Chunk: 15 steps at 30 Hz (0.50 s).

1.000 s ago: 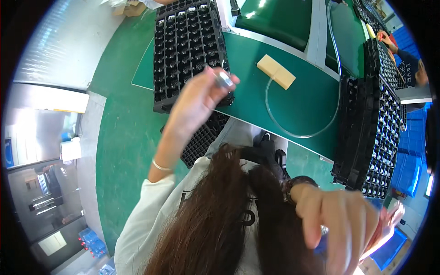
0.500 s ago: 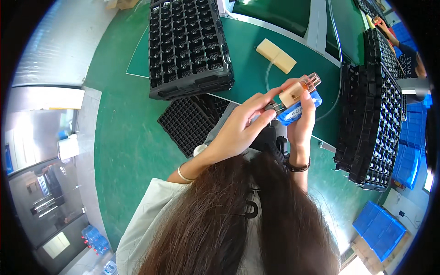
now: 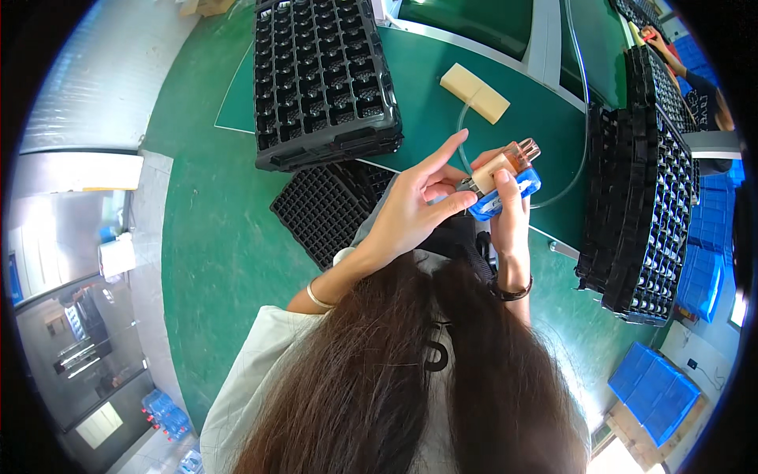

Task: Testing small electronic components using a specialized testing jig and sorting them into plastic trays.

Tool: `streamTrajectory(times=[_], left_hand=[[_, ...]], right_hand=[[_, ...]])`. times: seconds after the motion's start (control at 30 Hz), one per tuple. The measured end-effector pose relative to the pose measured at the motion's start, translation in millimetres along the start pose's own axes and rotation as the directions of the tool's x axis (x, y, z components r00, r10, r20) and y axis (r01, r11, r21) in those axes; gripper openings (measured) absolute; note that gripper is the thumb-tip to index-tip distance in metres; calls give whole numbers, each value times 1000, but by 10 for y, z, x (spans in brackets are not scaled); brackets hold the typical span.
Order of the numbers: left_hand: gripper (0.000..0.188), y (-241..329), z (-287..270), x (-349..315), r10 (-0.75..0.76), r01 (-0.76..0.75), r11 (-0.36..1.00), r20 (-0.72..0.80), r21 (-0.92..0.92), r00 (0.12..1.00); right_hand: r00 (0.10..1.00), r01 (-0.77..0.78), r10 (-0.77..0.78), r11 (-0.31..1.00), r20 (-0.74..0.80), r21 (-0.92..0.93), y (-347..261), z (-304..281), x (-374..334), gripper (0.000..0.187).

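In my right hand (image 3: 509, 201) is a small handheld device, its blue shell (image 3: 529, 183) lying alongside a cream block (image 3: 489, 170) with a clear, orange-tinted tip (image 3: 526, 149). My right thumb presses on the cream block, and the other fingers are mostly hidden behind it. A small dark end piece (image 3: 467, 185) shows at the device's lower left. My left hand (image 3: 410, 201) is open there: the index finger is raised and spread from the thumb, whose tip touches the device's lower end. Its other fingers curl partly out of sight.
A cream rectangular block (image 3: 475, 93) with a clear tube (image 3: 462, 122) lies on the green table (image 3: 426, 71). Black cell trays (image 3: 328, 87) are stacked at left, with more trays (image 3: 632, 205) at right. Another black tray (image 3: 320, 217) sits lower. Far right, a person (image 3: 699, 95) works near blue crates (image 3: 707, 276).
My left index finger has lifted off the device and straightened. The device has shifted slightly down and left in my right hand, and my right thumb has moved lower along it.
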<state>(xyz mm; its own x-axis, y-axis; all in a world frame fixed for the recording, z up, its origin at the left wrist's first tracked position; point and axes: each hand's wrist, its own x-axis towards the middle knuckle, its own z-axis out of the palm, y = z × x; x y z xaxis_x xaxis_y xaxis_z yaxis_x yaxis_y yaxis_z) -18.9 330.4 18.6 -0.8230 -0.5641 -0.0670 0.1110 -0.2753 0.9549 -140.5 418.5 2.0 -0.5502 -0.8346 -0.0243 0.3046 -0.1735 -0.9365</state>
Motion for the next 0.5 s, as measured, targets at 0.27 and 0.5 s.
streamTrajectory(times=[0.27, 0.5], left_hand=[[48, 316, 77, 29, 378, -313, 784, -13, 536, 926], [17, 1043, 795, -390, 735, -372, 634, 377, -678, 564]], right_hand=[[956, 172, -119, 968, -269, 183, 250, -269, 455, 30], [923, 187, -364, 704, -123, -685, 651, -579, 1466, 39]])
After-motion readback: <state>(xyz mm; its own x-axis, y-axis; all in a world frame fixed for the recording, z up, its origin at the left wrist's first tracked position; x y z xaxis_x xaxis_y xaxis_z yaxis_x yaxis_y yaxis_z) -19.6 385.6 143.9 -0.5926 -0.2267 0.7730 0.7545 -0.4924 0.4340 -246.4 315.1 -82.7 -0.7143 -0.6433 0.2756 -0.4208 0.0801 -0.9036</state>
